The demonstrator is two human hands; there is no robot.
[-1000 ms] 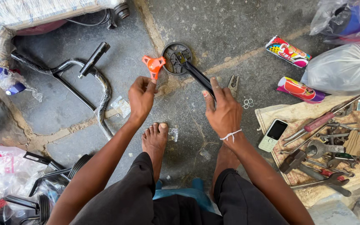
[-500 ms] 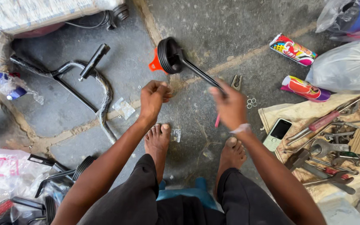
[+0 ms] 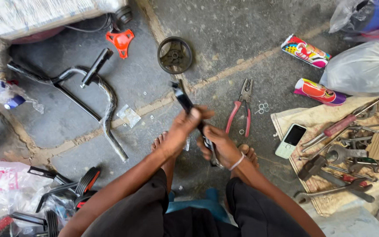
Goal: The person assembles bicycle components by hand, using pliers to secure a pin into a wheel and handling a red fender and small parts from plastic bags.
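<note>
While we look down from the head camera, we see a black metal bar (image 3: 185,102) held slantwise above the concrete floor (image 3: 242,39), its upper end pointing toward the top left, just ahead of our bare feet. Our left hand (image 3: 184,128) is clenched around the bar's middle, and our right hand (image 3: 219,146) is closed on its lower end, a white band at that wrist; both hands are blurred, so we cannot make out the finger positions.

Just right of the hands lie red-handled pliers (image 3: 241,110) with a few small washers (image 3: 263,106) beside them. Beyond the bar's tip a small black wheel (image 3: 175,55) lies flat, apart from the bar, and farther left sits an orange plastic part (image 3: 120,41). A bent black tube frame (image 3: 82,94) sprawls at left.

To our right a cloth (image 3: 325,202) carries wrenches and other hand tools, with a small white phone (image 3: 291,140) at its near edge. Two colourful cylinders (image 3: 305,50) and a white plastic bag (image 3: 365,68) lie above it. More small black wheels (image 3: 86,184) and plastic wrapping are at lower left.
</note>
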